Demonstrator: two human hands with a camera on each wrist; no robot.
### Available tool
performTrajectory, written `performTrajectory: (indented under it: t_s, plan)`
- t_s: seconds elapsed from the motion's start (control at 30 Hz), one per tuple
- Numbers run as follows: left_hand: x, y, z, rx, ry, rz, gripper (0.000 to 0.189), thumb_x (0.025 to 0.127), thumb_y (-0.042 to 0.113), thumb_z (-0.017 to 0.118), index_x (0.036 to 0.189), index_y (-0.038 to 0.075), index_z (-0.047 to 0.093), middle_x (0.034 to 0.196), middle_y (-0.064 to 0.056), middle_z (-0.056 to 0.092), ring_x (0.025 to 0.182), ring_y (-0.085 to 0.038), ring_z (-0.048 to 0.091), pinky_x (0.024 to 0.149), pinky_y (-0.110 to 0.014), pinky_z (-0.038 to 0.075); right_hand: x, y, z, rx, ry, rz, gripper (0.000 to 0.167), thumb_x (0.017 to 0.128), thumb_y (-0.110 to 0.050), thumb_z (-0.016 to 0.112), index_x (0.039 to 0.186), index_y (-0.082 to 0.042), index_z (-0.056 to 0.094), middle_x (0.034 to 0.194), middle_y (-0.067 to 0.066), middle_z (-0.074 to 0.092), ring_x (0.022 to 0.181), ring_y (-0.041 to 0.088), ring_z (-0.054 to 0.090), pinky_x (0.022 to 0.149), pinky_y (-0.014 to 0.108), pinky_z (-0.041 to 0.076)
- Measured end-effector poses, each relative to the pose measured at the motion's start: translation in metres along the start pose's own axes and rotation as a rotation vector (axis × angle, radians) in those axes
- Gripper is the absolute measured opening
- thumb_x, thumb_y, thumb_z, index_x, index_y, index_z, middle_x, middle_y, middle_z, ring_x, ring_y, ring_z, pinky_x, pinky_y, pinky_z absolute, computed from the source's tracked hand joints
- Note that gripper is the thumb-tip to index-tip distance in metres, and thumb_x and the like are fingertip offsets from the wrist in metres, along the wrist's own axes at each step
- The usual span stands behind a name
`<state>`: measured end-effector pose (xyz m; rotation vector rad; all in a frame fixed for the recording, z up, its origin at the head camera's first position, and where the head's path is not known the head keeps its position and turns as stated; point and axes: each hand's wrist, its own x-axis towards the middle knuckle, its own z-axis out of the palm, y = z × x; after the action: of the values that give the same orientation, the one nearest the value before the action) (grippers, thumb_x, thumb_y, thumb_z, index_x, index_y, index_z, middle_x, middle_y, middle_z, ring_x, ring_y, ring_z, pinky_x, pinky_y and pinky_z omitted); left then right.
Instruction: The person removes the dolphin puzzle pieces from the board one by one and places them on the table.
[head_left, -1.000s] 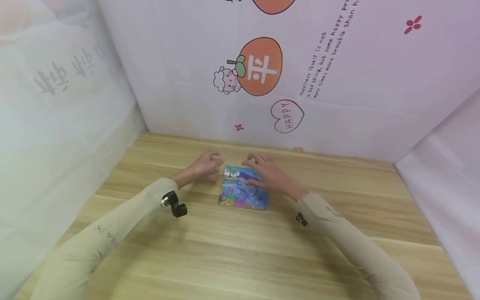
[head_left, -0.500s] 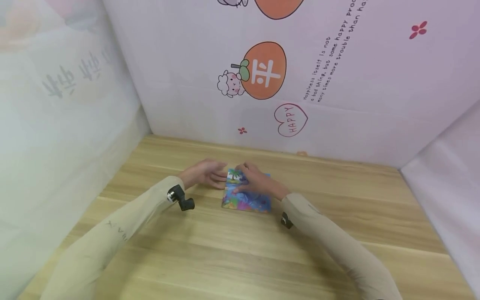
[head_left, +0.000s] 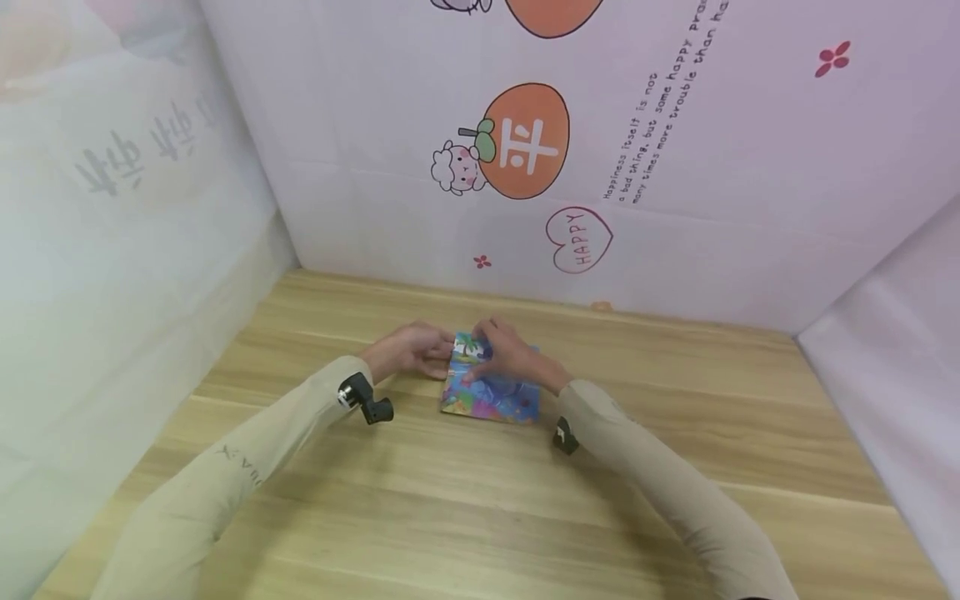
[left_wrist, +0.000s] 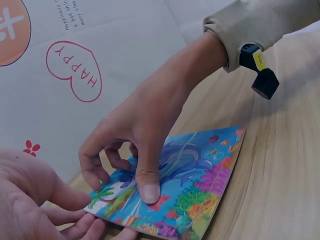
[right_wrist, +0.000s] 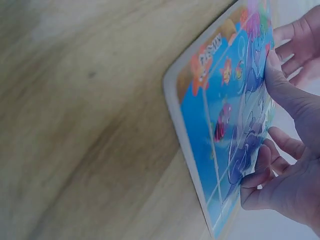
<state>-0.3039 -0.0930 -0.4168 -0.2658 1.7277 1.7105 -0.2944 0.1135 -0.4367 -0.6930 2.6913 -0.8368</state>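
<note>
A square jigsaw puzzle (head_left: 487, 400), printed with a blue sea scene, dolphins, coral and a palm tree, lies on the wooden table. Pale seams cross its face in the right wrist view. My right hand (head_left: 512, 354) reaches over it, thumb (left_wrist: 149, 187) on the picture and curled fingers at its far side, near the palm tree. At the left edge is my left hand (head_left: 412, 346), palm turned up. Its fingers (left_wrist: 92, 227) lie straight along that edge, one digit touching the palm-tree corner. Whether any fingertips reach under the puzzle is hidden.
Printed white cloth walls (head_left: 375, 167) enclose the wooden table (head_left: 465, 508) at the back and both sides. Small black cameras sit on both wrists, the left one (head_left: 366, 400) hanging below its sleeve.
Since a second ago my right hand has shifted left over the puzzle and its fingers have drawn in. My left hand has turned palm up and come to the left edge.
</note>
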Motion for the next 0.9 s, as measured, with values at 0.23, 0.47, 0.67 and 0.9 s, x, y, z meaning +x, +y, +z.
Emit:
performTrajectory:
  t_s: [0.23,0.47,0.67,0.9]
  plan:
    - [0.004,-0.001,-0.01,0.166,-0.104,0.062,0.051,0.106,-0.006,0.048,0.157,-0.004,0.04,0.149,-0.029,0.053,0.138,-0.041,0.055,0.106,-0.045,0.061,0.003,-0.002,0.0,-0.002,0.013,0.028,0.077,0.079,-0.03,0.093,0.136,0.002,0.052,0.128,0.016,0.05,0.116,0.029,0.049,0.105,0.042,0.053]
    - [0.006,-0.007,-0.012,0.223,-0.082,0.11,0.048,0.106,-0.002,0.053,0.153,-0.008,0.045,0.143,-0.03,0.059,0.124,-0.037,0.066,0.093,-0.037,0.066,0.007,-0.004,0.001,0.004,-0.013,0.041,0.073,0.081,-0.028,0.093,0.131,0.003,0.05,0.125,0.015,0.047,0.113,0.027,0.045,0.103,0.04,0.051]
    - [0.007,-0.011,-0.011,0.184,-0.02,0.108,0.053,0.104,-0.005,0.057,0.155,-0.005,0.043,0.148,-0.027,0.057,0.129,-0.037,0.064,0.09,-0.034,0.067,0.01,-0.001,0.002,0.024,0.011,-0.011,0.068,0.08,-0.022,0.094,0.122,-0.001,0.044,0.114,0.013,0.042,0.108,0.027,0.04,0.092,0.038,0.045]
    - [0.007,-0.018,-0.009,0.139,-0.001,0.114,0.059,0.101,-0.009,0.057,0.157,-0.003,0.04,0.156,-0.023,0.05,0.137,-0.04,0.056,0.093,-0.035,0.066,0.007,0.003,0.003,0.052,0.013,-0.107,0.057,0.089,-0.014,0.085,0.131,-0.002,0.048,0.122,0.024,0.055,0.116,0.037,0.051,0.099,0.048,0.053]
